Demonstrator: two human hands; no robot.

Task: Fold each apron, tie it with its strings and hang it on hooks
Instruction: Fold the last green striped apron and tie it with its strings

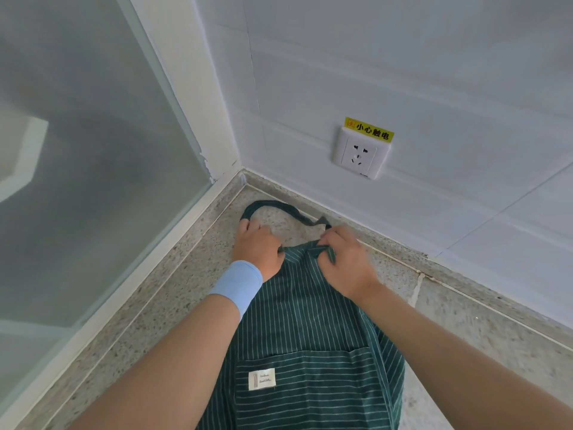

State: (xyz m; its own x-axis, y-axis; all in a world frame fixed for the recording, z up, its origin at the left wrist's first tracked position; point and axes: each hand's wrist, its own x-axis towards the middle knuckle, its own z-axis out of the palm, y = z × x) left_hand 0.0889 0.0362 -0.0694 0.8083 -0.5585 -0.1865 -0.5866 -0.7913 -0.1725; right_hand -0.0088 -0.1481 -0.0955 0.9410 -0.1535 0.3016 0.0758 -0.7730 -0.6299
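Apron (304,321): lower part cut off by the bottom edge. The cloth hides the worktop (186,290) beneath it. Pocket label (262,379): 2 lines of print, too small to read. Right hand (344,259): fingertips tucked out of sight in the bunched top hem. Left hand (257,246): covers 1 end of the neck strap (279,206). Frosted glass (77,181): shapes behind it blurred beyond telling.

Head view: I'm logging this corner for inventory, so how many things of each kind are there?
Dark green white-striped fabric apron: 1
White plastic wall socket: 1
Yellow rectangular warning sticker: 1
Light blue fabric wristband: 1
Bare hands, left hand and right hand: 2
Total: 6
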